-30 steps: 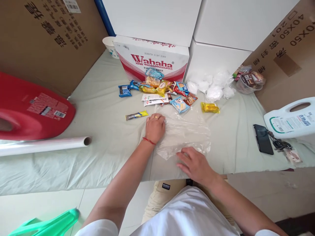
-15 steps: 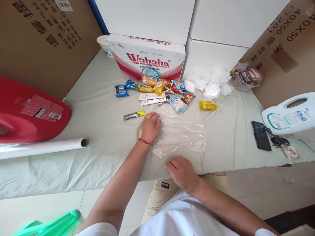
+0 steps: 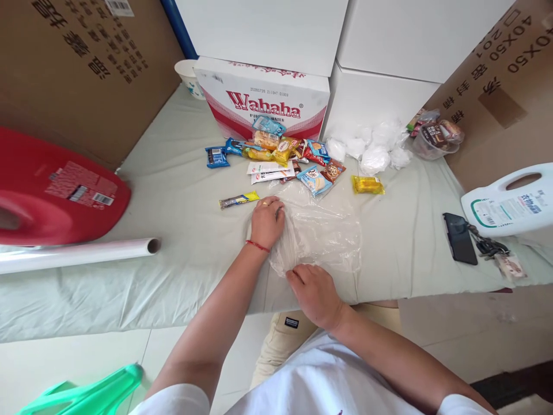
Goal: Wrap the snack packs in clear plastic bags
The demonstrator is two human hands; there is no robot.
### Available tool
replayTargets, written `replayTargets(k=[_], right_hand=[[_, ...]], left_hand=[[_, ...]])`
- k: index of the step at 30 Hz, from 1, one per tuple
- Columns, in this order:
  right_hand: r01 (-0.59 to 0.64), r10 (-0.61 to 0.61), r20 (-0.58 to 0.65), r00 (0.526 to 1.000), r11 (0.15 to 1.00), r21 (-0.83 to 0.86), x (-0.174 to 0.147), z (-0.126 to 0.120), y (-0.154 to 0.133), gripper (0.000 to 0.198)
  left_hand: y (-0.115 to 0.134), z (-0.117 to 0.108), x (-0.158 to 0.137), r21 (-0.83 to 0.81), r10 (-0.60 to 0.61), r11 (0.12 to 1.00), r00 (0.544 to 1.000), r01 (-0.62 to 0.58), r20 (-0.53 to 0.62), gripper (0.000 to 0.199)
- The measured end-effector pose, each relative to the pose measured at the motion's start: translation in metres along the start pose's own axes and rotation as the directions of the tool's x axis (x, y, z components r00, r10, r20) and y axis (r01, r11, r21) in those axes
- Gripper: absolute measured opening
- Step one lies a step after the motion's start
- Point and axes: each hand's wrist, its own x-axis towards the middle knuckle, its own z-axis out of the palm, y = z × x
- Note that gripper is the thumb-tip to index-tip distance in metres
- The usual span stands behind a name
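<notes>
A clear plastic bag (image 3: 328, 230) lies flat on the cloth-covered table in front of me, creased along its left side. My left hand (image 3: 266, 223), with a red cord at the wrist, is closed with curled fingers on the bag's left edge. At the bag's near left corner, my right hand (image 3: 317, 295) pinches the film between thumb and fingers. Just beyond my left hand lies a thin yellow and dark snack stick (image 3: 239, 199). A pile of wrapped snacks (image 3: 285, 153) rests behind the bag, and a yellow wrapped snack (image 3: 367, 184) sits apart to its right.
A Wahaha carton (image 3: 263, 101) stands behind the snacks, with crumpled white bags (image 3: 375, 157) beside it. On the right are a snack tub (image 3: 430, 147), a white detergent bottle (image 3: 514, 202) and a phone (image 3: 459, 239). A red jug (image 3: 64, 190) and a white roll (image 3: 82, 255) occupy the left.
My right hand has moved slightly forward onto the bag's near corner and taken hold of it. The bag's left side is now gathered into creases between my hands.
</notes>
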Motion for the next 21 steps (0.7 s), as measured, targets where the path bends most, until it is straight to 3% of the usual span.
replayTargets(k=[8, 11, 15, 17, 21], right_hand=[[0.009, -0.002, -0.116, 0.993, 0.998, 0.059, -0.015, -0.015, -0.006, 0.015], [0.033, -0.028, -0.062, 0.998, 0.995, 0.093, -0.024, -0.015, -0.012, 0.016], [0.136, -0.148, 0.023, 0.989, 0.954, 0.267, -0.036, -0.018, -0.019, 0.018], [0.102, -0.103, -0.014, 0.995, 0.944, 0.315, -0.04, -0.025, -0.013, 0.02], [-0.1, 0.137, -0.105, 0.985, 0.95, 0.295, -0.048, -0.037, 0.019, 0.019]], left_hand=[[0.008, -0.01, 0.0, 0.093, -0.124, 0.988, 0.992, 0.126, -0.022, 0.02], [0.011, -0.012, 0.0, 0.148, -0.164, 0.975, 0.986, 0.164, -0.015, 0.019], [0.013, -0.01, -0.001, 0.182, -0.171, 0.969, 0.985, 0.169, -0.003, 0.023], [0.013, -0.009, -0.001, 0.186, -0.159, 0.97, 0.987, 0.155, 0.004, 0.026], [0.012, -0.008, -0.003, 0.208, -0.131, 0.971, 0.991, 0.121, 0.032, 0.036]])
